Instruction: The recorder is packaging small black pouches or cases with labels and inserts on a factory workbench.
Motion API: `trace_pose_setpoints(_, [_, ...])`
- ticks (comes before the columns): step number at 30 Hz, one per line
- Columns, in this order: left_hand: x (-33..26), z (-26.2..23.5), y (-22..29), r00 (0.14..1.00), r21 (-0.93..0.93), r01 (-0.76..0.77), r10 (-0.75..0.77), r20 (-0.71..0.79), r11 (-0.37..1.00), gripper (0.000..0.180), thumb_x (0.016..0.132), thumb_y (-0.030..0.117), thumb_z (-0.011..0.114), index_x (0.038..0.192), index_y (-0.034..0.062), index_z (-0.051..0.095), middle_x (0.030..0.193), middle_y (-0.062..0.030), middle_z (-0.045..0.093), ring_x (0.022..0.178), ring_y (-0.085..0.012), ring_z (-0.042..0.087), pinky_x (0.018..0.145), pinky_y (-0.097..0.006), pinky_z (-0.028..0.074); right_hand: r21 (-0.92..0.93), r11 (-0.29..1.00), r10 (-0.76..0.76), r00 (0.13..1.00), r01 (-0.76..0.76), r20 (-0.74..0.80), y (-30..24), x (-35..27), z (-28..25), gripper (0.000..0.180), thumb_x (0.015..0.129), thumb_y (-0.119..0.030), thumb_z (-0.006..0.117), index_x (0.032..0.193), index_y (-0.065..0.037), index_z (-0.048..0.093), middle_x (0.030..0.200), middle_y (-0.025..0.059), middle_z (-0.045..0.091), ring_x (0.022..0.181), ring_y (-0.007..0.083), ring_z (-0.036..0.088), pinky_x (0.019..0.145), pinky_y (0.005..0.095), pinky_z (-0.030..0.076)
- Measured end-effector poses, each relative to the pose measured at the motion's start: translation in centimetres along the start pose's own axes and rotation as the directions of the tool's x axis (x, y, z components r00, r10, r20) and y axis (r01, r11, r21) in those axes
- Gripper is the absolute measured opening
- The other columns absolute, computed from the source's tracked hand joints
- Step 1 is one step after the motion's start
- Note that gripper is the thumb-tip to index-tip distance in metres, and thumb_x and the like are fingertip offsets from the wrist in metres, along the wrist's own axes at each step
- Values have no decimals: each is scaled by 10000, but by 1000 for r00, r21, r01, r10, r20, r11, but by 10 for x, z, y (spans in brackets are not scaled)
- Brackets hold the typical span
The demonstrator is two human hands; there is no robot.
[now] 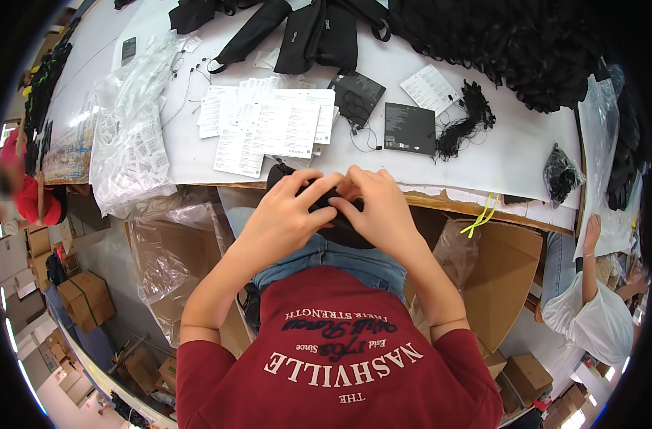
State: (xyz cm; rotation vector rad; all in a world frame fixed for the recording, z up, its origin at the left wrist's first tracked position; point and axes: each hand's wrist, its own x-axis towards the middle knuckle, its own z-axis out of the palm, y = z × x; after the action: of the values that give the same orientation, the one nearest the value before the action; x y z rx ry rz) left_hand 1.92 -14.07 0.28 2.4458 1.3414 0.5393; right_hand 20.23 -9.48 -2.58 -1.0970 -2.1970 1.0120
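Observation:
At the table's near edge, my left hand (286, 211) and my right hand (377, 206) are closed on one black fabric item (346, 236). Fingers and thumbs of both hands pinch it from either side, covering much of it, so its exact kind does not show. Just beyond my hands lies a spread stack of white printed cards (286, 125). To the right of these is a black card (409, 129), with a bundle of thin black cords (464, 118) beside it. Another black card (359, 96) has a looped cord lying over it.
A large heap of black straps (497, 43) covers the far right of the table (190, 161). Black pouches (317, 39) lie at the back. A clear bag of white labels (134, 125) hangs over the left edge. Open cardboard boxes (503, 286) stand below. A co-worker (590, 322) is at right.

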Motion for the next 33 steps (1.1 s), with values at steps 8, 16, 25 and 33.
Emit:
trace_pose_setpoints(8, [8, -7, -5, 992, 120, -126, 122, 42, 985, 208, 659, 68, 661, 863, 94, 626, 1076, -32, 599, 1087, -236, 531, 952, -390, 413, -72, 993, 96, 994, -91, 59, 2, 5, -13, 159, 724, -181, 743, 711, -104, 605, 607, -10, 614, 684, 185, 540, 702, 330, 368])
trace_pose_setpoints(16, [8, -7, -9, 998, 3, -52, 52, 20, 999, 222, 656, 102, 729, 849, 79, 623, 1065, -31, 602, 1052, -233, 542, 908, -383, 406, 131, 985, 107, 994, -111, 35, 13, 9, 1, 129, 752, -176, 724, 754, -77, 641, 699, 21, 631, 756, 191, 529, 763, 331, 376])
trace_pose_setpoints(25, [-1, -14, -13, 985, 137, -171, 166, 43, 976, 200, 672, 94, 632, 870, 109, 607, 903, -23, 571, 909, -205, 549, 876, -355, 433, 248, 966, 48, 995, -67, 82, 22, 16, -30, 173, 807, -201, 687, 896, -56, 659, 928, 64, 626, 903, 183, 556, 798, 315, 425])
trace_pose_setpoints(33, [8, -13, -1, 985, 137, -152, 138, 101, 979, 334, 662, 50, 628, 989, 111, 659, 880, -7, 588, 827, -190, 546, 799, -323, 441, 286, 937, 112, 949, -200, 295, 25, 17, -37, 169, 770, -75, 669, 922, -5, 692, 643, 83, 629, 558, 144, 554, 566, 258, 447])
